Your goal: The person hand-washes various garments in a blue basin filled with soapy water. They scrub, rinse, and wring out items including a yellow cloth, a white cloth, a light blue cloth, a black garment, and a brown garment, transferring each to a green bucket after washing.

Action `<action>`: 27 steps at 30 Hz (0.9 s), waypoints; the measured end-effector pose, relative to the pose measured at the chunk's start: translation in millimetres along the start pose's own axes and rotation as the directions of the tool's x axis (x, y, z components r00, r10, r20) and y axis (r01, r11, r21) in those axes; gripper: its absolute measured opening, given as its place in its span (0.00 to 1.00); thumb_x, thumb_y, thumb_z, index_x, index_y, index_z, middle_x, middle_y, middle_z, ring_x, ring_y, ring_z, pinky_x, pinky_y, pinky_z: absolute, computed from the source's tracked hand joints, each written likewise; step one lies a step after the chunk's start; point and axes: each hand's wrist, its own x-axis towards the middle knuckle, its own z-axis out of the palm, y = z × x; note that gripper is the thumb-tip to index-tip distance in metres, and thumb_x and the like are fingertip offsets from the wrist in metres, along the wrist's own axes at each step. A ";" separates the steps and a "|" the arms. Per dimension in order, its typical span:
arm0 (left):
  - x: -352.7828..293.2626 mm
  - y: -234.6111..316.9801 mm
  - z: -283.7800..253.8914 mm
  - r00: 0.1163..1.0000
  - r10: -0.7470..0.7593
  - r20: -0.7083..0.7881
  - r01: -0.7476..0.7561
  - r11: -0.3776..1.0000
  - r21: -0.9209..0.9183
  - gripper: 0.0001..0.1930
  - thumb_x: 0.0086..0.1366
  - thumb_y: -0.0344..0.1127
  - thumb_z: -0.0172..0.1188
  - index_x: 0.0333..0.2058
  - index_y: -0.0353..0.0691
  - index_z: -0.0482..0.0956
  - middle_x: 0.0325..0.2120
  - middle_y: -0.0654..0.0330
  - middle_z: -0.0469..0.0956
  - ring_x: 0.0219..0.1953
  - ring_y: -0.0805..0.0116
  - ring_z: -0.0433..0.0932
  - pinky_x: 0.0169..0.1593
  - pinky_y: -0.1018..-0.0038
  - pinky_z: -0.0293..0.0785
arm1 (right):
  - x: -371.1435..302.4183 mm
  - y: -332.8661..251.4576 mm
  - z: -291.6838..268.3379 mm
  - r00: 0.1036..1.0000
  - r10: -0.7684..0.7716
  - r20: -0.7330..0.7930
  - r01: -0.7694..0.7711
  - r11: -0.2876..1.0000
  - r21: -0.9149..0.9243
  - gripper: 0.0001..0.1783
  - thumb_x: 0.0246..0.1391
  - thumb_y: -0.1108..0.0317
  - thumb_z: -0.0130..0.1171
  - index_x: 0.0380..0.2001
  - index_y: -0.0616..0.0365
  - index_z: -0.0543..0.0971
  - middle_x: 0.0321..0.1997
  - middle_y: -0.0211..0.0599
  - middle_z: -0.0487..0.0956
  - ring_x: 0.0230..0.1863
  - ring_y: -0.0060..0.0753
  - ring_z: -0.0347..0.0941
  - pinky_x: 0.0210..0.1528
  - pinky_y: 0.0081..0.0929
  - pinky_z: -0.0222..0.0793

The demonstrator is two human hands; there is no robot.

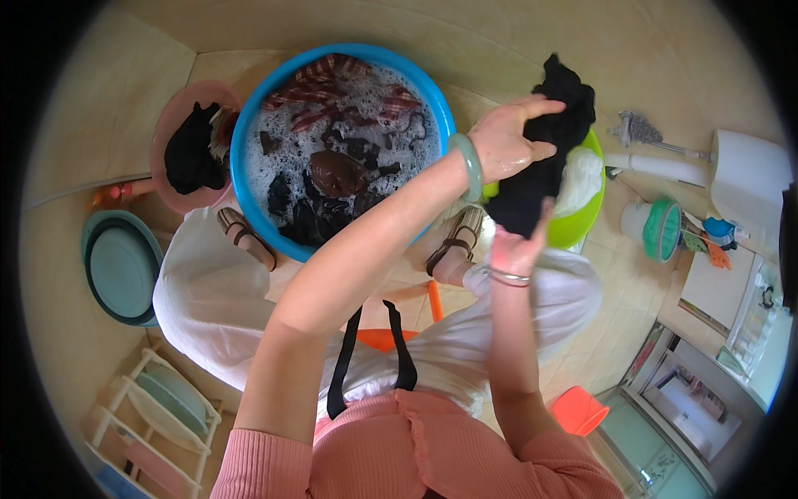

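Observation:
A piece of black clothing [553, 137] is stretched between my hands over the lime-green basin [579, 231] on my right. My left hand [509, 145], with a pale green bangle on its wrist, grips the cloth near its upper part, and the hand looks wet. Lower down, my right hand [517, 251] holds the bottom end; a silver bangle circles that wrist. White cloth [580, 183] lies in the green basin, partly hidden by the black garment. In front of me, a large blue tub [445, 116] holds soapy water with dark and red checked clothes [320, 83].
A pink basin [165, 137] with black clothing [193, 154] stands left of the tub. Nested teal basins [125, 264] lean by the left wall. A toilet brush [640, 129], a small bin [661, 229] and a red-orange container [579, 410] are at the right.

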 end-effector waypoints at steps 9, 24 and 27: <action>-64.5 -97.0 -29.0 0.925 -0.377 -0.045 0.379 0.922 0.078 0.19 0.65 0.29 0.56 0.55 0.44 0.75 0.50 0.54 0.78 0.52 0.60 0.77 0.54 0.68 0.72 | 71.2 -34.8 -34.6 0.737 -0.646 0.199 0.376 0.147 -0.915 0.31 0.47 0.78 0.64 0.57 0.49 0.73 0.56 0.33 0.72 0.54 0.31 0.69 0.46 0.30 0.65; -152.3 -76.7 -125.7 0.815 -0.217 -0.537 0.543 0.611 0.576 0.12 0.62 0.39 0.62 0.39 0.39 0.76 0.26 0.44 0.79 0.32 0.45 0.80 0.35 0.58 0.75 | 48.1 158.5 39.3 0.622 0.471 0.626 0.640 0.155 -0.753 0.61 0.34 0.64 0.77 0.70 0.50 0.51 0.70 0.48 0.56 0.70 0.56 0.52 0.70 0.44 0.53; -140.1 -16.2 -128.6 0.823 -0.198 -0.533 0.393 0.875 0.282 0.10 0.62 0.36 0.62 0.36 0.36 0.76 0.25 0.45 0.79 0.29 0.50 0.80 0.34 0.65 0.75 | 47.1 174.7 36.7 0.641 0.476 0.602 0.642 0.098 -0.760 0.72 0.27 0.53 0.81 0.72 0.48 0.44 0.72 0.45 0.53 0.71 0.56 0.49 0.71 0.47 0.51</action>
